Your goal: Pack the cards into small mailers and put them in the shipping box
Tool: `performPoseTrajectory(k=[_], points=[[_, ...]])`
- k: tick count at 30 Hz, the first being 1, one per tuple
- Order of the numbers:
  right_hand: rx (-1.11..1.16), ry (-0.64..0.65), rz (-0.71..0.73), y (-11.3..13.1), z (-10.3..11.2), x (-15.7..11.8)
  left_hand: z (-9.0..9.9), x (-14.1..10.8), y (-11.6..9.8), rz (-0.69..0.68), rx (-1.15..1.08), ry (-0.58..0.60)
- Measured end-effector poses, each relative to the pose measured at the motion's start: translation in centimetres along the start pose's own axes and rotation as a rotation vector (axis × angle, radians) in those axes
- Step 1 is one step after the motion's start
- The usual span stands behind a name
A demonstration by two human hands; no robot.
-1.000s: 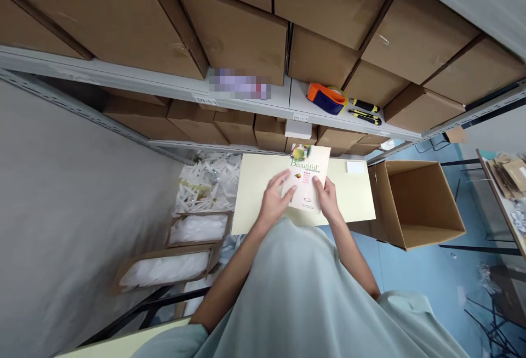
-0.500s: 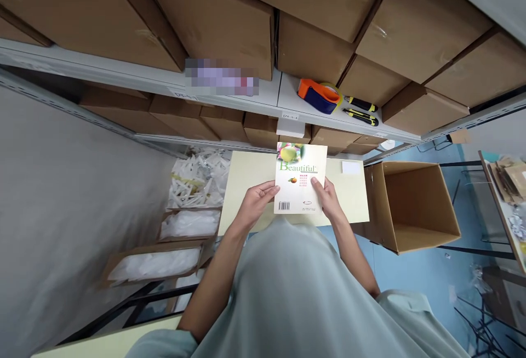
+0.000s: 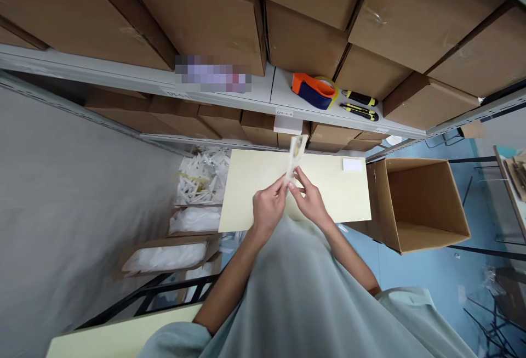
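A thin white booklet (image 3: 296, 152), with a printed fruit picture on its face, stands nearly edge-on to me above the pale yellow table (image 3: 246, 182). My left hand (image 3: 271, 202) pinches it near its lower end between thumb and fingers. From the other side, my right hand (image 3: 310, 199) grips its lower right edge, thumb towards me and fingers bent behind. The printed words on the cover are too slanted to read now. Both hands are close together just in front of my shirt.
A small white paper (image 3: 352, 165) lies at the table's far right. Beside the table stands an open cardboard box (image 3: 427, 199). An orange and blue tape dispenser (image 3: 314, 92) and box cutters (image 3: 359, 111) sit on the shelf. Boxes with white bags (image 3: 164, 256) stand left.
The booklet has turned from facing me flat to nearly edge-on. My hands have drawn together around its lower end, the right moving left and the left moving right.
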State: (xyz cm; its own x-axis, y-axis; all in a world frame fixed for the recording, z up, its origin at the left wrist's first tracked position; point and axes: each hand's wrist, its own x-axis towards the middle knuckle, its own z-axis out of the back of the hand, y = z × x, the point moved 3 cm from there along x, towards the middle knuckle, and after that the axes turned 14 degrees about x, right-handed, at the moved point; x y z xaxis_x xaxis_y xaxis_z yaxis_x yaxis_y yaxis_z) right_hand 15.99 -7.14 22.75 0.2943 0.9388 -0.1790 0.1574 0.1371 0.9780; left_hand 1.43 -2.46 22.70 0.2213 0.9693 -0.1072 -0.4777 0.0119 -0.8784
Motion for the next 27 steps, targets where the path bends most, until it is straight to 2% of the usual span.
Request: performPoseTrajectory(k=[2,4,6,8,10,12,13,15,18,20,24,27], points=[[-0.001,-0.043,0.026,0.4,-0.9,-0.4,-0.8,-1.2,-0.8,-0.091,0.080,0.016],[0.022,-0.119,0.040,0.4,-0.8,-0.5,-1.5,-2.1,-1.6,-0.181,0.102,0.034],[0.051,-0.193,0.059,0.4,0.1,-0.1,-1.8,-2.4,-2.1,-0.244,0.089,0.095],[0.084,-0.204,0.076,0.6,1.4,0.5,-1.4,-1.8,-2.0,-0.252,0.056,0.159],[0.123,-0.141,0.072,1.0,2.6,1.0,0.0,-0.4,-1.1,-0.195,0.038,0.118],[0.164,-0.054,0.041,1.7,3.5,1.3,1.9,1.3,0.3,-0.079,-0.002,0.016],[0.183,-0.015,0.020,2.1,3.8,1.3,2.7,2.1,1.0,-0.013,-0.053,0.002],[0.212,0.044,-0.024,2.8,4.1,1.1,3.4,3.2,2.1,0.103,-0.213,0.109],[0.223,0.078,-0.073,3.5,4.2,0.8,3.1,3.5,2.5,0.202,-0.419,0.362],[0.217,0.079,-0.086,3.4,4.3,0.8,2.6,3.2,2.5,0.233,-0.472,0.416],[0.230,0.070,-0.113,2.0,4.8,1.4,1.7,2.3,2.6,0.273,-0.509,0.332],[0.213,-0.038,-0.038,1.0,5.8,2.5,1.3,2.0,2.6,0.287,-0.512,0.251]])
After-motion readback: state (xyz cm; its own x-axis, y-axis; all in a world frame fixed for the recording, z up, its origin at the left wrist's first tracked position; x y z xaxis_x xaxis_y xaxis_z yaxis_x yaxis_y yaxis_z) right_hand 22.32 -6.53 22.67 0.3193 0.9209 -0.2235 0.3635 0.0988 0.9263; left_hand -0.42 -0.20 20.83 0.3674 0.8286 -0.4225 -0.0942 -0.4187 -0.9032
